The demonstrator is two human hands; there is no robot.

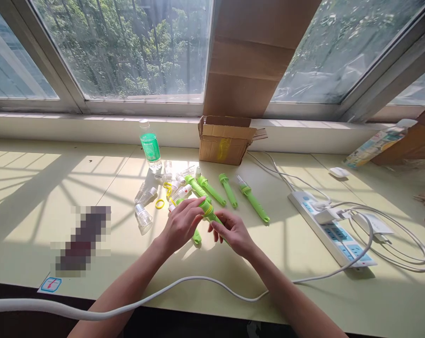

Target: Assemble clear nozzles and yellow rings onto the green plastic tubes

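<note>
My right hand (pixel 233 233) is closed around the shaft of a green plastic threaded handle (pixel 207 209), whose ridged end points up and to the left. A yellowish band shows around that end. My left hand (pixel 183 219) pinches the ridged end from the left, its fingertips partly hidden. Beneath my left hand lies another green handle (pixel 197 237). Just beyond my hands are several more green handles (pixel 228 190), one with a clear tip (pixel 245 188) fitted. Clear plastic caps (pixel 142 214) and yellow rings (pixel 159 203) are scattered to the left.
A green-labelled bottle (pixel 150 146) and an open cardboard box (pixel 226 143) stand by the window. To the right lies a power strip (pixel 330 230) with plugs and coiled cables. A white cable (pixel 198 278) crosses in front of me. A pixelated dark item (pixel 83 241) lies left.
</note>
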